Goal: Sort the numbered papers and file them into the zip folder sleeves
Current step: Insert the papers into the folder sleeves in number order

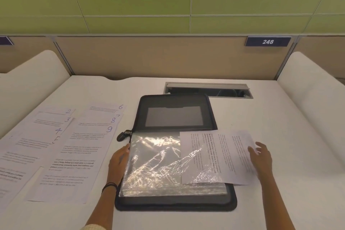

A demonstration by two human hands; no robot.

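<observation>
A white desk [261, 117] has an open cable slot [208, 90]; a blue sign [267, 41] reads 248 on the beige partition [149, 56].

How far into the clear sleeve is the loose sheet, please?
Partly in: the left part of the sheet lies under the sleeve; the rest sticks out past the folder by the right hand.

One wide-angle head camera looks forward and down from above the near edge of the desk [261, 132]. It sits close over the open zip folder [175, 204] and faces the beige partition [149, 56].
</observation>
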